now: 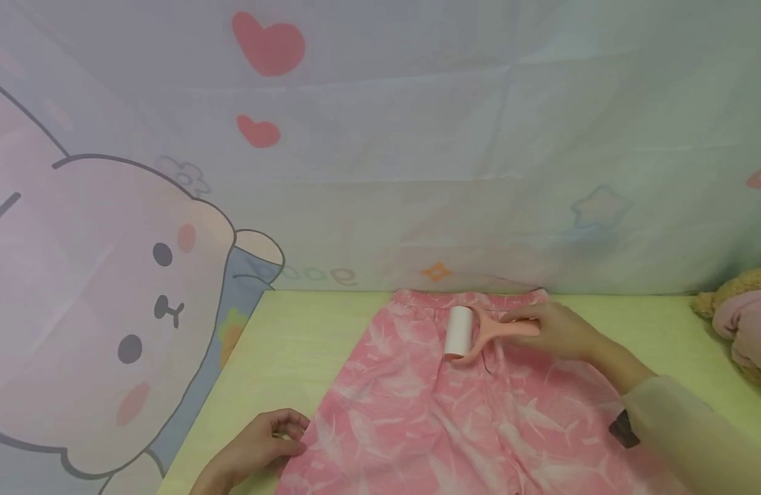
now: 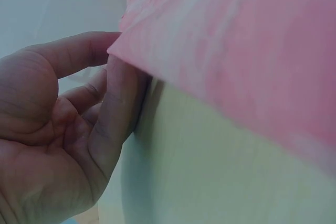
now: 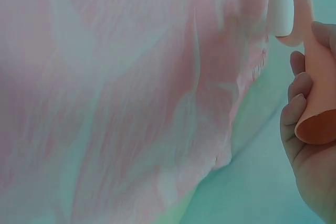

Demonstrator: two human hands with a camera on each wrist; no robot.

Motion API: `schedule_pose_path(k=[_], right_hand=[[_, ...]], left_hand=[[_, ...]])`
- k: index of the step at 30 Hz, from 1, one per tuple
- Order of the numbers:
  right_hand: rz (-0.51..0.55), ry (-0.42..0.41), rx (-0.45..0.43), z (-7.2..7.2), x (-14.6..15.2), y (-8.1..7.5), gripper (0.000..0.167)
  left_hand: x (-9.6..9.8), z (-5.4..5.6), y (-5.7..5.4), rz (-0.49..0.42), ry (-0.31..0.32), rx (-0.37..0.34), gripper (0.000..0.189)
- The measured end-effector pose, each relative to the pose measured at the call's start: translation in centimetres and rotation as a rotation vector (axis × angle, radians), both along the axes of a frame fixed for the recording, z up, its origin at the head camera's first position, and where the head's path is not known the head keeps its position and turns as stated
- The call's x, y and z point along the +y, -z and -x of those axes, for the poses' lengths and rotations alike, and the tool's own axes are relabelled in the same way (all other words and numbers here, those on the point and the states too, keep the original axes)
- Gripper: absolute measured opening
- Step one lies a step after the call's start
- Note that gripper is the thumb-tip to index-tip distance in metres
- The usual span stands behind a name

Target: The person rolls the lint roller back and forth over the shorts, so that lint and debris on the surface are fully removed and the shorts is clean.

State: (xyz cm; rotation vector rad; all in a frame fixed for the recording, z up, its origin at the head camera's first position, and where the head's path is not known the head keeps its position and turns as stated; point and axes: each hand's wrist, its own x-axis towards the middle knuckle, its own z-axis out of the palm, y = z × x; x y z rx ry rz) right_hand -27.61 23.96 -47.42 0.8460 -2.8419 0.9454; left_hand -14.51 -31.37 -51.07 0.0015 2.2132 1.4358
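Pink pants (image 1: 395,405) with a white print and a gathered waistband lie spread out, the waistband at the far side. My right hand (image 1: 556,331) grips the peach handle of a lint roller (image 1: 459,331). In the head view its white roll overlaps the pants just below the waistband. The right wrist view shows fingers (image 3: 300,85) wrapped round the hollow handle. At the left side of the pants, my left hand (image 1: 256,443) pinches the fabric's edge between thumb and finger. In the left wrist view, that edge of the pants (image 2: 210,61) slants up from the pale surface.
The pants lie on a pale yellow-green table (image 1: 318,330). Behind it hangs a light curtain (image 1: 417,137) printed with hearts and a cartoon animal. A plush toy (image 1: 748,326) in tan and pink sits at the right edge. A dark device (image 1: 623,430) shows beside the right sleeve.
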Motion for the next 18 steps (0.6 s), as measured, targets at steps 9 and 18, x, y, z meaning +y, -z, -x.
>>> schedule_pose_path(k=[9,18], right_hand=[[-0.003,-0.006,-0.040,1.0,-2.4,1.0,0.034],[-0.004,-0.009,-0.078,2.1,-5.4,1.2,0.037]], left_hand=[[0.1,0.0,0.0,-0.005,-0.016,-0.026,0.032],[0.1,0.0,0.1,-0.003,-0.012,-0.001,0.032]])
